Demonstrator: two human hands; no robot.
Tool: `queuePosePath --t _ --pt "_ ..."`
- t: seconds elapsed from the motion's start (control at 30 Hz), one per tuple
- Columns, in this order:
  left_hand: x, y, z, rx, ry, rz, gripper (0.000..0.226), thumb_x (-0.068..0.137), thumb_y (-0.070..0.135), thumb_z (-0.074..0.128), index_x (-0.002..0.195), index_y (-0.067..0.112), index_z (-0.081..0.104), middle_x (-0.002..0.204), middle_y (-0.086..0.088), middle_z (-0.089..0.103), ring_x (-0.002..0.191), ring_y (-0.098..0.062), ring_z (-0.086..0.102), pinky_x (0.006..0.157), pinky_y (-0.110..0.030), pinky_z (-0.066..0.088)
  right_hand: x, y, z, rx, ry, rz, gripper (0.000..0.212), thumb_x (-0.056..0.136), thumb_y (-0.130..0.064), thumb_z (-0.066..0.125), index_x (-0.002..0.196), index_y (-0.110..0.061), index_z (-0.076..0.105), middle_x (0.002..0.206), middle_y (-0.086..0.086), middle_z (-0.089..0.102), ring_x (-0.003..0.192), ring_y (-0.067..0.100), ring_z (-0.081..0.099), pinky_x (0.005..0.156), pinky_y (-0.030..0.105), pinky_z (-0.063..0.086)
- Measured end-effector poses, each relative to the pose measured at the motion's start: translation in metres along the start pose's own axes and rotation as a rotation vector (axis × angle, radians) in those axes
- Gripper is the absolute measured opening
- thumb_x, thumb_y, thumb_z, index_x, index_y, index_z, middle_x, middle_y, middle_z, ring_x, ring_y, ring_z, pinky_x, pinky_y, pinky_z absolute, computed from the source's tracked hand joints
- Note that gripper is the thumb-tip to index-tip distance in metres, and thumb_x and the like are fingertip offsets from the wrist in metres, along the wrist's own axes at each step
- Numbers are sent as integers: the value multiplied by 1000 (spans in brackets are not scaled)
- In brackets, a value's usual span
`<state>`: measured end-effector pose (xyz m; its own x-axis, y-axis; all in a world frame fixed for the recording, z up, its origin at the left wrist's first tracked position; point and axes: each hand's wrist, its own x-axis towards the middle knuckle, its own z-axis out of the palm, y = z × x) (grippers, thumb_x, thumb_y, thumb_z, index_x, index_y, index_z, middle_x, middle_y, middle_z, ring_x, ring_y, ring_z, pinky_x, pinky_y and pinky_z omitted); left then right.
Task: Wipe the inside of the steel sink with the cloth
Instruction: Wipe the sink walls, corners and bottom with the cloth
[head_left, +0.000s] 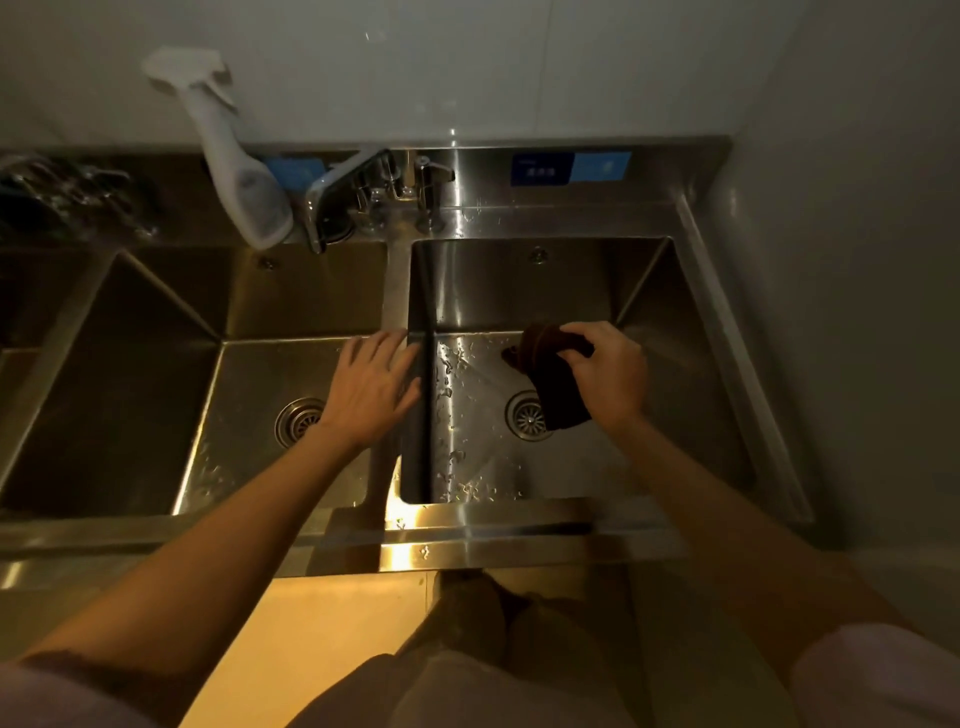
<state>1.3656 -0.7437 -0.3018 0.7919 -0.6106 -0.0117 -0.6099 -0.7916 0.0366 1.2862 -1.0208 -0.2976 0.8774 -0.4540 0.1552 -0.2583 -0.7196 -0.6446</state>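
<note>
The right basin of the steel sink (519, 291) has water drops on its floor and a round drain (525, 415) near the middle. My right hand (608, 371) grips a dark brown cloth (558, 389) over the basin; the cloth hangs down and covers part of the drain. Whether the cloth touches the floor of the basin I cannot tell. My left hand (371, 387) is spread with straight fingers at the divider (397, 291) between the two basins, its fingertips at the divider's top edge.
A middle basin (249, 364) with its own drain (298, 418) lies to the left, and another basin further left. A white spray bottle (234, 161) leans on the back ledge beside the faucet (343, 202). A wall stands close on the right.
</note>
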Motion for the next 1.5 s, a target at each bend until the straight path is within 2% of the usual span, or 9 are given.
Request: queuePosePath --t 0.07,0.27,0.4,0.6,0.8,0.93,1.13,1.33,1.5 --pt "9 -9 6 -13 -27 25 59 90 46 28 131 9 50 133 -18 52 126 -35 46 105 -54 34 4 -4 18 4 -8 29 29 82 -11 68 109 -21 69 106 -5 67 96 10 61 81 18 42" --pt "47 -31 22 -12 -96 114 58 91 45 29 133 10 48 138 -16 49 129 -33 44 108 -53 30 16 -6 68 3 -22 78 29 81 -13 68 108 -24 69 105 -8 67 94 10 63 80 28 52" --pt "65 -40 37 -46 -132 139 57 92 45 30 133 10 49 139 -16 48 129 -32 43 109 -53 29 22 1 92 -4 -28 110 31 82 -12 68 111 -23 68 108 -7 66 95 10 62 80 28 53" --pt "82 -47 53 -57 -108 206 53 94 41 33 132 9 50 139 -16 48 130 -32 41 109 -50 26 30 19 114 -25 -19 179 30 83 -11 67 110 -22 69 107 -6 67 94 12 62 77 24 48" --pt "106 -41 57 -90 -29 259 48 96 35 36 131 7 52 139 -16 49 130 -32 42 108 -50 28 56 40 131 -28 -29 238 32 80 -11 67 109 -25 69 107 -8 67 94 14 63 79 33 53" --pt "117 -33 62 -74 -75 278 51 95 39 34 131 8 51 140 -17 48 131 -34 42 109 -54 29 77 54 142 -27 -55 231 32 79 -11 69 108 -25 69 108 -7 67 94 17 64 79 37 53" --pt "127 -31 76 -10 -140 307 55 94 44 33 134 10 50 141 -16 48 132 -32 41 111 -53 25 100 73 158 17 -105 198 33 78 -10 68 109 -22 70 110 -5 67 97 17 62 76 21 39" --pt "128 -33 80 -11 -140 371 55 94 47 33 134 13 49 141 -14 47 133 -30 40 113 -53 21 112 86 175 13 -167 148 32 78 -12 68 109 -23 70 111 -5 67 99 18 62 78 25 42" --pt "131 -33 81 9 -177 438 56 93 48 31 134 14 48 141 -15 48 132 -32 41 112 -54 19 119 98 191 -4 -212 151 33 79 -12 68 110 -24 70 114 -7 66 101 17 61 78 19 37"
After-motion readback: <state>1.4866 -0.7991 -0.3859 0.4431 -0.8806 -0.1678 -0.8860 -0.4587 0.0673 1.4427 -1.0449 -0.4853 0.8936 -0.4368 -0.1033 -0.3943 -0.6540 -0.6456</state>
